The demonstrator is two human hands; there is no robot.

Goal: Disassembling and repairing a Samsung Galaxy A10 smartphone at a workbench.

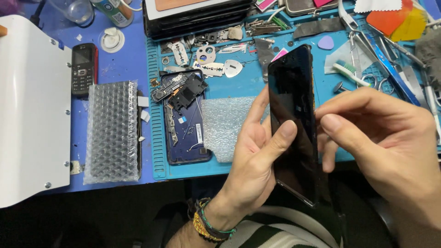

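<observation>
My left hand point(254, 158) grips a black phone screen panel point(294, 124), held upright and tilted, with the thumb lying across its dark glass. My right hand point(386, 138) pinches the panel's right edge between thumb and forefinger. Both hands hover above the near edge of a blue work mat point(239, 87). On the mat to the left lies an opened blue phone body point(186, 124) with loose black parts on top of it, and a small sheet of bubble wrap point(225, 124) beside it.
A bubble-wrap packet point(112, 131) and an old black keypad phone point(84, 69) lie left of the mat. A white machine housing point(27, 110) fills the far left. Tweezers, scissors, picks, a toothbrush point(351, 73) and metal scraps crowd the mat's back and right.
</observation>
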